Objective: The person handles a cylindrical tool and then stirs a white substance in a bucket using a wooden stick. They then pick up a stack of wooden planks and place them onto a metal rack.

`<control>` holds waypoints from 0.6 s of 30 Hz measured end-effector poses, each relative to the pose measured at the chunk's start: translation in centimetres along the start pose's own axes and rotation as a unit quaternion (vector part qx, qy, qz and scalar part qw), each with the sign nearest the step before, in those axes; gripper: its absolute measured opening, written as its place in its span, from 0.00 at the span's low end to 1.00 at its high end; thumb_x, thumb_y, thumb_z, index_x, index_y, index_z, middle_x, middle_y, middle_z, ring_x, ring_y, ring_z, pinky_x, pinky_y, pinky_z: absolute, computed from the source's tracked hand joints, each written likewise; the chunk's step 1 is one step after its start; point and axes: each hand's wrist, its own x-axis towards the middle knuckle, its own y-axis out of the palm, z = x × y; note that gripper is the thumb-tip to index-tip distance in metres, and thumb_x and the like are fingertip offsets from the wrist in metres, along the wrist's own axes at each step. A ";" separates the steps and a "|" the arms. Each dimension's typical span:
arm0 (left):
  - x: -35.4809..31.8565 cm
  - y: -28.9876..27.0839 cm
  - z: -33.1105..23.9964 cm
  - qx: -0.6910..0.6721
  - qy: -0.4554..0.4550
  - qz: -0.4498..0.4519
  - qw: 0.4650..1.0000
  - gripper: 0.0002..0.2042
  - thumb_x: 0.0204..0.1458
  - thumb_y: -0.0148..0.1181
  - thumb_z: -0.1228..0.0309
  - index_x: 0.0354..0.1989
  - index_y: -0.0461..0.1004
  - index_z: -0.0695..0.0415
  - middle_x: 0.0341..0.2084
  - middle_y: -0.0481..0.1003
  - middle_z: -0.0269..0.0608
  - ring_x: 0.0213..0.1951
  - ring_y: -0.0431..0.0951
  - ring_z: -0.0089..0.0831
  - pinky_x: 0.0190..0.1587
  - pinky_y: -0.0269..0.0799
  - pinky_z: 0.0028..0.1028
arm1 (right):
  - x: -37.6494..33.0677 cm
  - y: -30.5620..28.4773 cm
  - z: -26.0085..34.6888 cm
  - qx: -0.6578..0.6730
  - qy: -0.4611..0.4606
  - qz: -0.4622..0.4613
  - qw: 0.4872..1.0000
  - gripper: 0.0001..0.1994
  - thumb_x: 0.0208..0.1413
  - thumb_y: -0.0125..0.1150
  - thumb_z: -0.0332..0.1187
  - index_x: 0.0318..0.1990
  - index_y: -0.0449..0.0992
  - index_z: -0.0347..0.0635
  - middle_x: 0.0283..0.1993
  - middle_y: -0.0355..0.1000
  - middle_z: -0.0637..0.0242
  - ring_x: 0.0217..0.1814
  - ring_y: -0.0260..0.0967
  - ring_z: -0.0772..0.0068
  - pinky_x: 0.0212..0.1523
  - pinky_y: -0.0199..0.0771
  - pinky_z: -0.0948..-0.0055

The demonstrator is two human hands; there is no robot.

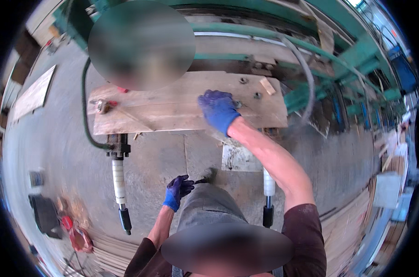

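My right hand (217, 110), in a blue glove, is over the middle of a wide wooden board (168, 104). Its fingers look curled, and whatever may be in them is hidden. Just beside it on the wood is a small metal nut (237, 104). Two more dark metal nuts, one of them a ring-like nut (257, 95), lie farther right, near a small wood block (267, 86). My left hand (178, 190), also gloved in blue, hangs low in front of my leg with fingers stretched out and nothing in it.
A metal tool (102, 106) and a thin wood strip (134, 119) rest on the board's left. White-wrapped rods with black grips, such as the left rod (119, 182), stick out toward me. Green machinery (357, 57) stands behind; a hose (306, 69) arcs at right.
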 end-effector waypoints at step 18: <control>-5.2 16.3 9.7 0.256 -0.109 0.247 0.928 0.21 0.68 0.48 0.55 0.61 0.73 0.56 0.47 0.81 0.47 0.44 0.83 0.36 0.50 0.80 0.34 | -57.8 -4.2 14.4 0.569 0.597 -0.332 0.458 0.12 0.62 0.63 0.23 0.52 0.79 0.38 0.49 0.77 0.71 0.49 0.72 0.81 0.52 0.74 0.78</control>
